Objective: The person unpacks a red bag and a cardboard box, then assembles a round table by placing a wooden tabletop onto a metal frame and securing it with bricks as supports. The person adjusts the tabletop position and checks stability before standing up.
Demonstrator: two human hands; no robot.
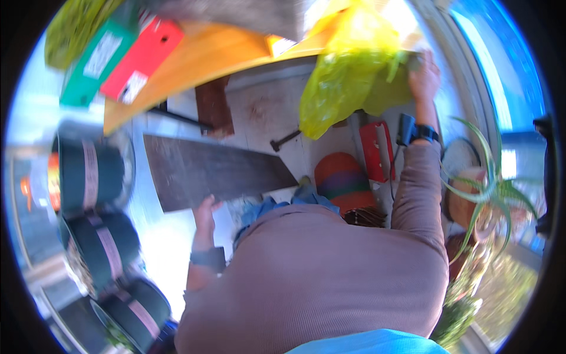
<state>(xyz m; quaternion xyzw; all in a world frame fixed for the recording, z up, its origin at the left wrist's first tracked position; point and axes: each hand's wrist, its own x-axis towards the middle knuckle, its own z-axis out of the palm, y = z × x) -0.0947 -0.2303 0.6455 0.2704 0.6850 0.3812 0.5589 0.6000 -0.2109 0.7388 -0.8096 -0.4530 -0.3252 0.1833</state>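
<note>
My left hand [204,213] grips the near edge of a dark brown floor plank [212,168] and holds it out flat above the floor. My right hand [424,74] is raised to the right and closed on the edge of a yellow-green plastic bag [348,71] that hangs from an orange table top [200,56]. Both wrists wear dark bands. My brown-sleeved body fills the lower middle of the view.
Three dark green rolls with pink bands [88,174] stand at the left. A green box [97,59] and a red box [141,59] lie on the table top. A hammer [285,140], a red tool [372,147] and an orange-striped dome [342,180] lie on the floor. A potted plant [477,200] stands at right.
</note>
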